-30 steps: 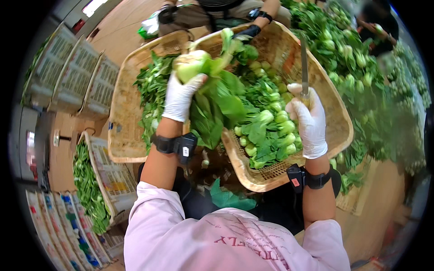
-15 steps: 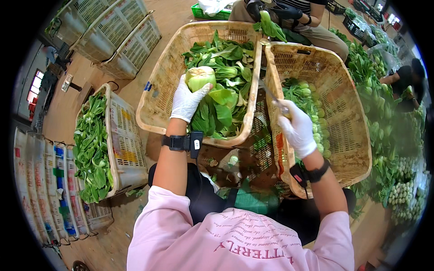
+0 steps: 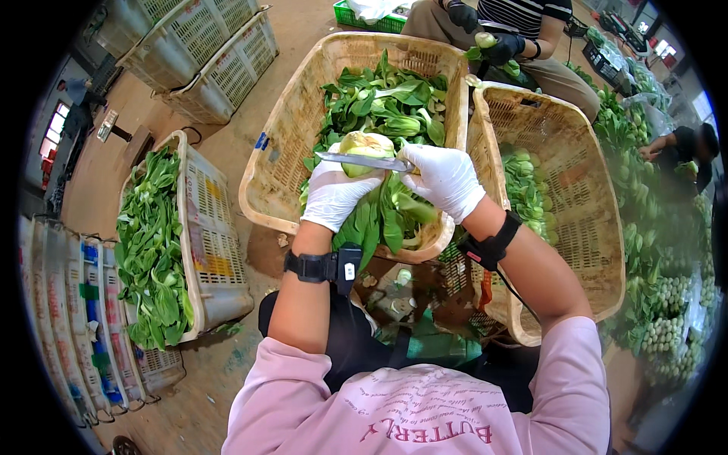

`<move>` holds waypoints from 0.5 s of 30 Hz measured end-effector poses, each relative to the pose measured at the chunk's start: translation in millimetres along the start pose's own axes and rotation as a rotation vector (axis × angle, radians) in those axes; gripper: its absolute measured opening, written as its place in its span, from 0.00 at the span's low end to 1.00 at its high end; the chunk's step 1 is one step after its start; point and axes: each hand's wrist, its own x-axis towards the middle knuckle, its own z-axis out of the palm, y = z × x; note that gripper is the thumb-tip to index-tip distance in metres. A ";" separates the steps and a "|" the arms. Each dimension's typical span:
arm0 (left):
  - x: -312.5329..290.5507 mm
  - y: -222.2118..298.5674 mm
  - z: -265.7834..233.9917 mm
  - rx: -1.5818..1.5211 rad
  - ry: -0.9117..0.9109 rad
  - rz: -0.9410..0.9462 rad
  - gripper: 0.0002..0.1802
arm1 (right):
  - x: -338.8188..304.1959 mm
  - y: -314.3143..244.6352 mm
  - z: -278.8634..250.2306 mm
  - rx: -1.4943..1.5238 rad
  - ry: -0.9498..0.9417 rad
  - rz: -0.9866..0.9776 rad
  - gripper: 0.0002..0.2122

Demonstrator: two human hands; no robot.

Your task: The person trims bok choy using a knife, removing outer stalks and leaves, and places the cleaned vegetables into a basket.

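Note:
My left hand point(image 3: 336, 195), in a white glove, is closed round a head of bok choy point(image 3: 356, 168). Its pale cut base points up and its green leaves hang down beside the palm. Gloved in white too, my right hand point(image 3: 444, 178) grips a knife point(image 3: 368, 161) by the handle. The blade reaches leftward across the pale base, against or just in front of it. Both hands are over the near part of a worn plastic crate point(image 3: 262, 186) heaped with loose bok choy point(image 3: 394, 106).
At right, a second crate point(image 3: 588, 197) holds rows of bok choy. Another full crate point(image 3: 216, 227) stands at left, near stacked crates point(image 3: 220, 76). Across from me a co-worker's black-gloved hands point(image 3: 504, 49) handle bok choy. Trimmings lie on the ground between my legs.
My right hand has moved left from over the right crate, bringing the knife to the bok choy. My left hand still holds the bok choy, now slightly lower and further right.

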 end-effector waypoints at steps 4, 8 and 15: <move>-3.9 -16.5 -0.2 -0.015 0.098 -0.006 0.30 | 8.3 -0.7 16.0 -0.006 -0.080 0.117 0.07; -18.8 6.9 -7.7 0.039 0.171 0.226 0.35 | 8.2 56.7 35.8 -0.273 -0.493 0.520 0.10; -16.4 -14.4 -24.7 -0.260 0.212 0.068 0.41 | -10.1 49.1 10.1 0.468 -0.250 0.772 0.15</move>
